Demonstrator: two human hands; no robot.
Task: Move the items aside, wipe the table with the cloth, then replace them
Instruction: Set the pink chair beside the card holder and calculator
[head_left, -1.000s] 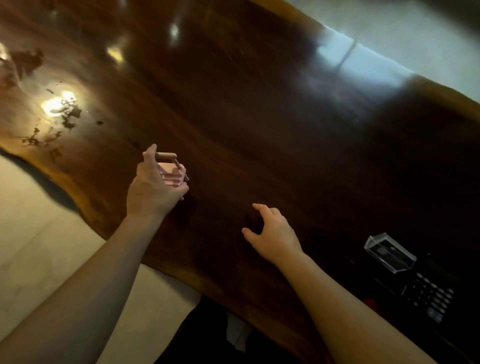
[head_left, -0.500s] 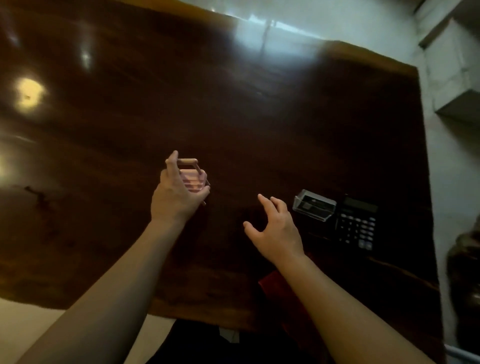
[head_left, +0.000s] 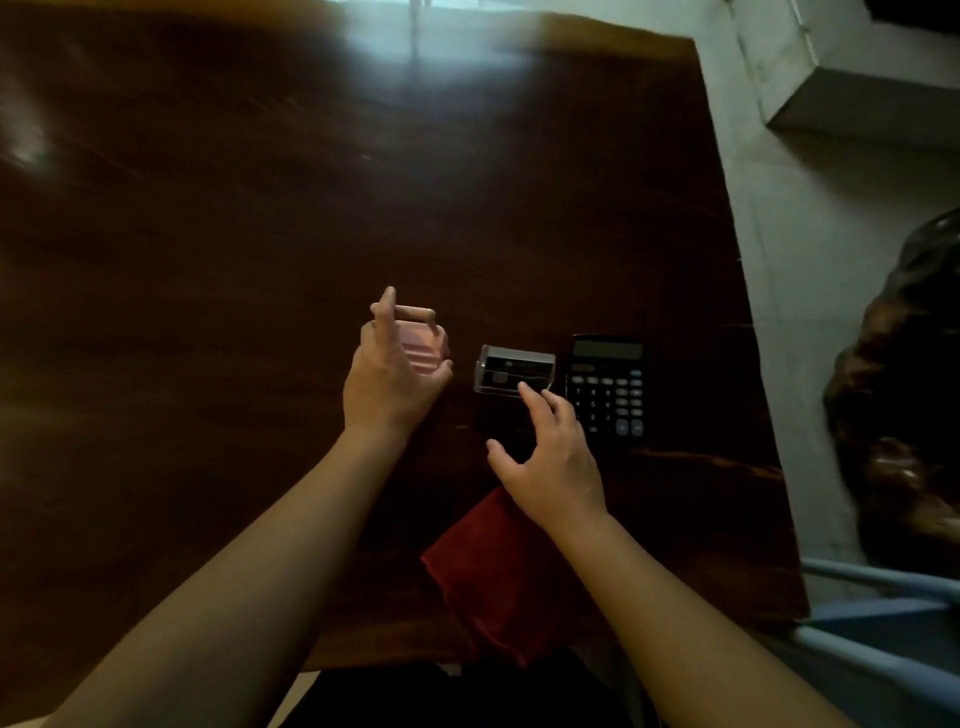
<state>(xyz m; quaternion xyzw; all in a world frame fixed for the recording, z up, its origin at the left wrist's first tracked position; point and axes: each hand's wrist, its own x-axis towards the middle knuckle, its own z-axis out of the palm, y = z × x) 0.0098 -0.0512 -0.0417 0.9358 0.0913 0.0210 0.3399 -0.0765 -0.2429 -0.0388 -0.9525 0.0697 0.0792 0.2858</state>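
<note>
- Cloth (head_left: 498, 577), dark red and folded, lies nearest, at the near edge of the table (head_left: 208, 260); one corner of it hangs past that edge and the right forearm crosses above its upper part.
- Right hand (head_left: 556, 467) is just beyond the cloth, palm down, fingers spread and lightly curled, gripping nothing. Its index fingertip reaches the near edge of the clear box (head_left: 514, 370); whether it touches the box cannot be told.
- Left hand (head_left: 392, 379) is raised to the left of the right hand, its thumb and fingers wrapped around a small pink holder (head_left: 423, 345) with a wooden bar handle on top. The index finger stands up against the left end of that handle.
- Whether the holder rests on the table or is lifted off it cannot be told.
- Clear box sits just right of the holder, apart from it, with something dark inside.
- Calculator (head_left: 608, 389), black with pale keys, lies flat just right of the box, its display at the far end.
- Beyond these things the dark polished wood of the table runs on to its far edge, where pale light reflects off it.
- Pale floor (head_left: 810, 234) shows past the right edge of the table.
</note>
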